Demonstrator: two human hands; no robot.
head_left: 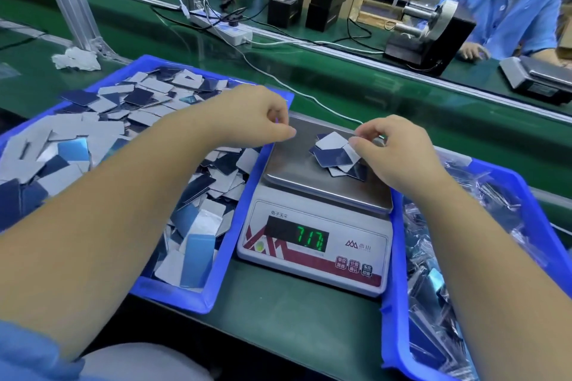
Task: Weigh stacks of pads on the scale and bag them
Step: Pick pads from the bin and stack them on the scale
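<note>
Pads (339, 154) lay in a small loose pile on the steel platform of the scale (312, 244), toward its right half, some showing a dark blue face and some a white one. We saw the scale standing on the green bench (278, 303) between two blue trays, its green display lit with digits that looked like 71.7, though the last figure was blurred.

Our right hand (399, 151) hovered over the pile's far right edge, fingers curled, thumb and forefinger pinching the corner of a white pad on top of the pile. Our left hand (247, 116) hung above the platform's far left corner and the rim of the left tray (213, 284), its fingers (283, 130) curled in with thumb and forefinger tips pressed together; we could not tell whether anything thin was held between them.

The left tray was heaped with loose blue and white pads. The right tray (399, 334) held clear plastic bags with pads inside. Across the bench, beyond a metal rail, another person in a blue coat (520, 18) sat beside a second scale (538, 77) at the far right.
</note>
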